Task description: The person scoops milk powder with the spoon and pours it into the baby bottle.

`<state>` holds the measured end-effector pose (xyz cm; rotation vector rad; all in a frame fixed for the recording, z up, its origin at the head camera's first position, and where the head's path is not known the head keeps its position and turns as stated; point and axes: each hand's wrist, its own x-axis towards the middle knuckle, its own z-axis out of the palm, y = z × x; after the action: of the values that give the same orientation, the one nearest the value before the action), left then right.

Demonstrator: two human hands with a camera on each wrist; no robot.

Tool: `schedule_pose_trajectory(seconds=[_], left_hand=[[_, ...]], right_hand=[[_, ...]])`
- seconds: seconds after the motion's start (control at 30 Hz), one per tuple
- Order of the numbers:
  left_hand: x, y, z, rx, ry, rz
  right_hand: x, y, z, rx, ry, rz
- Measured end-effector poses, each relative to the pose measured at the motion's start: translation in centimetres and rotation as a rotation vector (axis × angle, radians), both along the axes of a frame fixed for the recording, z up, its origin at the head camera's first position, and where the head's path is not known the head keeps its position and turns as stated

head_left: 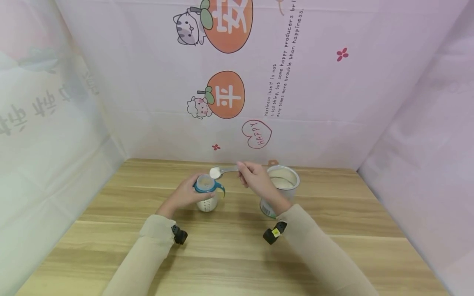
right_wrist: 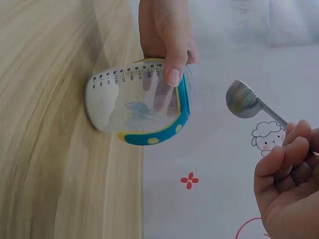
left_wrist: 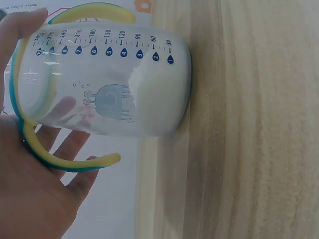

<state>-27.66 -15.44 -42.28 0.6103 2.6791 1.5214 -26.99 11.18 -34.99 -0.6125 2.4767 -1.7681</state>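
A clear baby bottle (head_left: pixel 207 204) with a blue-green, yellow-lined handle ring stands on the table, its wide mouth uncovered. My left hand (head_left: pixel 186 192) grips it near the top, thumb and fingers round the collar. White powder fills the bottom of the bottle (left_wrist: pixel 157 94) in the left wrist view. My right hand (head_left: pixel 254 177) pinches the handle of a metal measuring spoon (head_left: pixel 230 168). White powder (head_left: pixel 214 173) is heaped in its bowl, just above and right of the bottle mouth. In the right wrist view, the spoon (right_wrist: pixel 243 101) shows its rounded underside, apart from the bottle.
An open can (head_left: pixel 292 194) of pale powder stands right of the bottle, partly behind my right hand and wrist. The wooden table (head_left: pixel 222 263) ends at a printed cloth backdrop (head_left: pixel 318 123), with pale cloth at both sides. Faint powder specks show on the table in the right wrist view.
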Motion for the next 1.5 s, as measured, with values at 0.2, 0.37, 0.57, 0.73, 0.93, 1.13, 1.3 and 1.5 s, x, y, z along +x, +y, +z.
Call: schedule_pose_trajectory(seconds=[0.2, 0.37, 0.57, 0.73, 0.93, 1.13, 1.3, 1.5], left_hand=[[0.3, -0.1, -0.1, 0.025, -0.045, -0.002], [0.5, -0.1, 0.0, 0.041, -0.079, -0.001], [0.6, -0.2, 0.0, 0.041, -0.101, -0.003], [0.5, -0.3, -0.1, 0.041, -0.112, -0.007], [0.4, -0.3, -0.2, 0.055, -0.112, -0.021], [0.4, -0.4, -0.2, 0.06, -0.092, -0.045], [0.4, -0.3, -0.2, 0.069, -0.08, -0.068], [0.4, -0.4, -0.2, 0.068, -0.074, -0.066]], right_hand=[[0.2, -1.2, -0.4, 0.033, 0.088, 0.002], [0.1, -2.0, -1.3, 0.053, 0.219, -0.012], [0.2, -3.0, -1.8, 0.111, 0.318, -0.033], [0.3, -3.5, -2.1, 0.176, 0.431, -0.052], [0.1, -3.7, -2.5, 0.232, 0.588, -0.027], [0.0, -3.7, -2.9, 0.285, 0.732, 0.019], [-0.1, -3.8, -3.3, 0.354, 0.844, 0.032], [0.3, -3.9, -3.3, 0.455, 0.931, 0.026]])
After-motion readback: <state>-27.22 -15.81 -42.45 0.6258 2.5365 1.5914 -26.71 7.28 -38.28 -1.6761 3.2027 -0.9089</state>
